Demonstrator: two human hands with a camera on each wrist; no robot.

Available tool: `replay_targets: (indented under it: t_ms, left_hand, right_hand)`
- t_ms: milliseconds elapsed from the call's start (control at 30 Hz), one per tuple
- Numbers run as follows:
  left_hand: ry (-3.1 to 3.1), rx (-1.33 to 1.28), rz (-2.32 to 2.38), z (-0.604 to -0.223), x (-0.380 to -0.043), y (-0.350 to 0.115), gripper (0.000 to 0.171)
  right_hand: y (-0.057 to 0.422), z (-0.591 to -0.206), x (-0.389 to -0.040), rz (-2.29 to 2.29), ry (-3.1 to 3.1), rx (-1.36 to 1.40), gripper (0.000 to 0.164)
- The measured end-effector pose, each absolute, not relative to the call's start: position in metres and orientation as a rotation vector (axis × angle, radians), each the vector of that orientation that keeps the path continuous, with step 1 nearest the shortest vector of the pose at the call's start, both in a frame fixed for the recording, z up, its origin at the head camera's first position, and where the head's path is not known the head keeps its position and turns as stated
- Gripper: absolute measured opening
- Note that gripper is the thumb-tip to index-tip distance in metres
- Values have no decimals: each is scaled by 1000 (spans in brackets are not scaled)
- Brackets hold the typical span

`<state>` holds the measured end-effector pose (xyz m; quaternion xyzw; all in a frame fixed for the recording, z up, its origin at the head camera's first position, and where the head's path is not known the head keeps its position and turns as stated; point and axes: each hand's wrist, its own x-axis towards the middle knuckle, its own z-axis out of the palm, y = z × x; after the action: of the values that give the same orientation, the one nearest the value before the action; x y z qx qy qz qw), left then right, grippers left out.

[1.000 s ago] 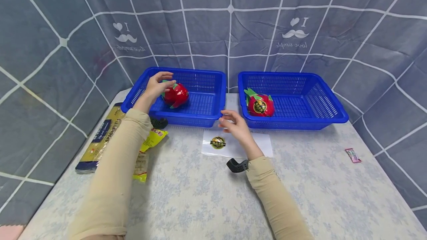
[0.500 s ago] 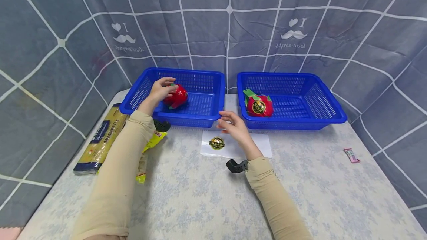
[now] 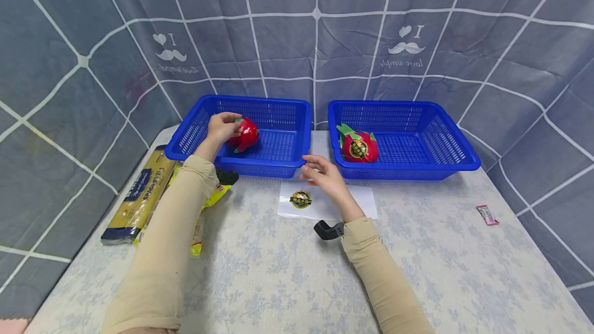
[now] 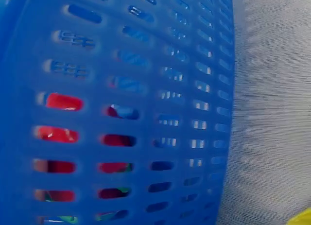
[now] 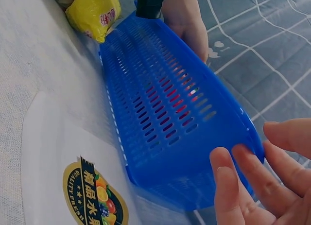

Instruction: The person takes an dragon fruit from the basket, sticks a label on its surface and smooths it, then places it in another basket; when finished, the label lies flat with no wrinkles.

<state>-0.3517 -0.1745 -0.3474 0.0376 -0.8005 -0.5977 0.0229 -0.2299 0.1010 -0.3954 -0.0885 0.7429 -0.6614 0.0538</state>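
In the left blue basket (image 3: 278, 168) lies a glossy red dragon fruit (image 3: 249, 135) with green leaf tips. My left hand (image 3: 220, 129) reaches over the basket's front rim, its fingers curled on the fruit's left upper side; the fruit covers part of the fingertips. In the left wrist view, red patches of the dragon fruit (image 4: 58, 134) show through the basket slots, and the hand is mostly hidden. My right hand (image 3: 327, 175) is at the basket's front right corner. Its loosely bent fingers (image 5: 252, 169) are at the rim in the right wrist view, gripping nothing.
A second blue basket (image 3: 399, 173) holds another dragon fruit (image 3: 359, 148) with a round label. White paper (image 3: 341, 205) with a round sticker (image 3: 300, 199) lies in front. Left are a spaghetti pack (image 3: 139, 197) and a yellow packet (image 3: 215, 196); right, a small pink sachet (image 3: 487, 215).
My left hand has lowered into the left basket and its fingers have come onto the dragon fruit. My right hand has stayed by the basket corner.
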Motion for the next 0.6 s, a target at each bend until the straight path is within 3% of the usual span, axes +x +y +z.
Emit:
replay_targets:
  t_ms: [300, 600]
  left_hand:
    - [-2281, 115, -1886, -344, -347, -174, 30]
    - [-1868, -60, -2204, -288, -323, -150, 32]
  right_hand:
    - [101, -389, -227, -1967, 2242, -330, 45]
    - [119, -359, -208, -1591, 2597, -461, 39]
